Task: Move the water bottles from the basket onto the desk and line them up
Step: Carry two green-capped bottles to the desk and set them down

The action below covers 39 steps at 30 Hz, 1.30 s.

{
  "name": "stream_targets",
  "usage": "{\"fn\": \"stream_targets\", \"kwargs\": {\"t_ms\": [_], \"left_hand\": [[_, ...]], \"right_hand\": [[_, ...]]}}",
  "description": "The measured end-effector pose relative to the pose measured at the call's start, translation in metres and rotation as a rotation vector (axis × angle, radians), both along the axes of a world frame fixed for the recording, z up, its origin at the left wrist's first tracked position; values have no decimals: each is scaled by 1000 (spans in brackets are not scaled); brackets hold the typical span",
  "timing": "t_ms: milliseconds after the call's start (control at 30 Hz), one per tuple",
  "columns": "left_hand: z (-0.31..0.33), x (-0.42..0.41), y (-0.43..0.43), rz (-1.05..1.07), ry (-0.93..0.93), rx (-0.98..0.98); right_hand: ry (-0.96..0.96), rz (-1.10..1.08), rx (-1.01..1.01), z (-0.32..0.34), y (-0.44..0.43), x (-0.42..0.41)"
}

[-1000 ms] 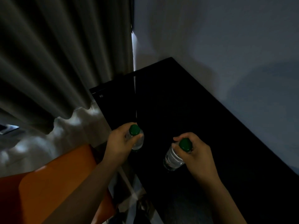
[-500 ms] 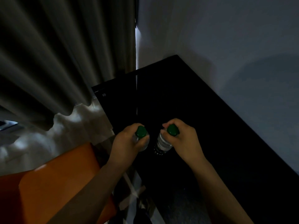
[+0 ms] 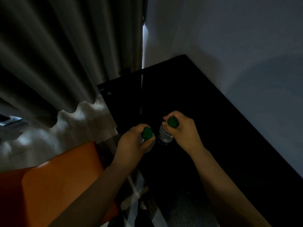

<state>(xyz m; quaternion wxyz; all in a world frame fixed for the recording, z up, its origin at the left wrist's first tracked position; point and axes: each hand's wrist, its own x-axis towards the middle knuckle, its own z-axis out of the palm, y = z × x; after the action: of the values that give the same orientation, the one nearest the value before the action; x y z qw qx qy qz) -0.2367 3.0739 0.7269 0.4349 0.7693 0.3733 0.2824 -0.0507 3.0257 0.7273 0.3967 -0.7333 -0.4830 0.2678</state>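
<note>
The left hand point(image 3: 132, 141) and right hand point(image 3: 183, 130) each clamp curled fingers round a bottle neck, the left bottle point(image 3: 147, 133) just at 8 o'clock of the right bottle point(image 3: 165, 135), near the dark desk's point(image 3: 205, 104) 9 o'clock edge, where a misjudged set-down could topple it off.

Dim room: curtain point(image 3: 65, 63), dark desk point(image 3: 205, 104).
</note>
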Motion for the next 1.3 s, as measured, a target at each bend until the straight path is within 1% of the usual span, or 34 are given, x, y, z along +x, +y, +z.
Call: {"fn": "stream_targets", "kwargs": {"t_ms": [233,300,367,467,533,600,633,700,833,900,967,1067,1167,1300], "left_hand": [[-4,0,-1,4,4,-5],[-4,1,-2,-2,-10,-10],[-4,1,-4,-14,-37,-26],[-2,1,-4,10,13,0],[0,1,-4,18,48,-11],[3,2,-3,-1,52,-78],[4,2,-2,-11,77,-67],[7,2,2,-38,194,2],[28,2,9,-154,353,56],[41,0,9,-217,413,124],[56,-6,7,-268,402,198],[74,-20,-2,-357,321,297],[85,-34,-16,-471,260,319],[90,-43,-47,-630,273,302]], "right_hand": [[-32,-20,-11,4,2,3],[-41,-17,-59,7,1,3],[-93,29,-142,11,0,3],[-133,52,-238,20,-8,5],[-222,29,-251,28,-18,7],[-369,34,-288,36,-30,9],[-418,47,-318,40,-36,9],[-462,73,-391,47,-48,5],[-488,47,-449,57,-70,-8],[-498,-2,-462,62,-82,-18],[-502,-38,-497,67,-96,-29],[-486,-113,-551,71,-119,-49],[-478,-229,-619,74,-145,-75],[-460,-367,-663,79,-189,-116]]}}
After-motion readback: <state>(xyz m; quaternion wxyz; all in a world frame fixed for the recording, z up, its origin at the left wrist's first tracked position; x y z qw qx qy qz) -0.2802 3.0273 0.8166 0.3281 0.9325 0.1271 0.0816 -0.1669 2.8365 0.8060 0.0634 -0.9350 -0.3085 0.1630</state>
